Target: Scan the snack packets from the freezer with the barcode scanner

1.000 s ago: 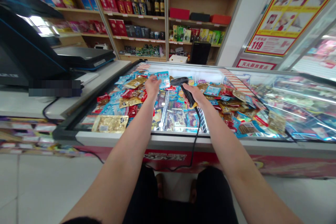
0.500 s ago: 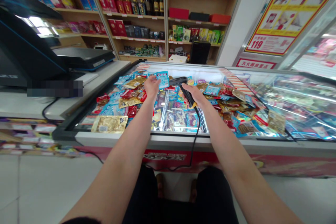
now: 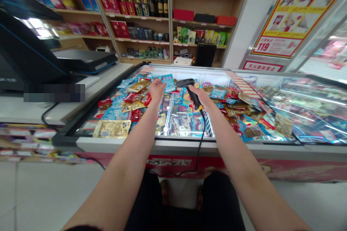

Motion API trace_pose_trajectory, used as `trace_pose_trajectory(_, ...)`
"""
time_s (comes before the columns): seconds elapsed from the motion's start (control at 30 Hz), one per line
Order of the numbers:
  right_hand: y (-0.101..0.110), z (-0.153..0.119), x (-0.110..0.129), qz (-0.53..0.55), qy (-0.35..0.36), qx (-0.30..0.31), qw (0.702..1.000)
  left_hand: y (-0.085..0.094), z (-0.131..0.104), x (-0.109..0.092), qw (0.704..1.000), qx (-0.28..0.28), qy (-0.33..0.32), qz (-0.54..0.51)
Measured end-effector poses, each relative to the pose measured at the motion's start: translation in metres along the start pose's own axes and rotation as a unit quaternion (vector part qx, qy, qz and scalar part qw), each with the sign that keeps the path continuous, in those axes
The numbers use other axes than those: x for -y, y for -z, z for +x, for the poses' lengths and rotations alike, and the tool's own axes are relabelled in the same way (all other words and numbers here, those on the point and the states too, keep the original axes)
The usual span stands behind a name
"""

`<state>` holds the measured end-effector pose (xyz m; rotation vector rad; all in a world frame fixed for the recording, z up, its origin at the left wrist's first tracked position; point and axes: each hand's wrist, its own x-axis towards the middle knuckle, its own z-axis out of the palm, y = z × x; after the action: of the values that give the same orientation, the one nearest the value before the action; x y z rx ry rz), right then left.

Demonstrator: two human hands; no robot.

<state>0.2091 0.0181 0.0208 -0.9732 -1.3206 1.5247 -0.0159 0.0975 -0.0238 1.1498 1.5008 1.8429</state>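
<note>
My left hand (image 3: 157,89) pinches a small blue snack packet (image 3: 168,83) by its left edge, above the glass top of a chest freezer. In my right hand (image 3: 200,96) is a black barcode scanner (image 3: 193,95), its fingers wrapped round the handle. The scanner's head points left toward the packet, with a small gap between them. A black cord (image 3: 201,144) hangs from the handle down over the freezer front. Blue, red and gold packets (image 3: 135,95) lie heaped left of my hands, and another mixed heap (image 3: 238,108) lies to the right.
The chest freezer (image 3: 108,144) spans the front, with frozen goods visible through its glass. A counter (image 3: 67,106) at the left bears a black scale-like machine (image 3: 89,59). Behind stand shelves (image 3: 141,17) of bottles and boxes. A fire-safety poster (image 3: 295,21) hangs at the right.
The view has shifted very slightly. The packet in my left hand tilts a little more; the scanner stays nearly in place in my right hand.
</note>
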Motion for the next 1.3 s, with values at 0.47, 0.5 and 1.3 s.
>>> trace_pose_trajectory(0.47,0.081,-0.026,0.021,0.050,0.058,-0.178,0.981,-0.082,-0.059,-0.033,0.984,0.128,0.085,-0.086)
trace_pose_trajectory(0.5,0.085,-0.028,0.022,0.051,0.059,-0.179,0.981,-0.092,-0.063,-0.034,0.982,0.142,0.085,-0.091)
trace_pose_trajectory(1.3,0.022,-0.011,0.025,0.020,0.042,-0.134,0.990,-0.009,-0.046,-0.032,0.889,0.133,-0.063,0.434)
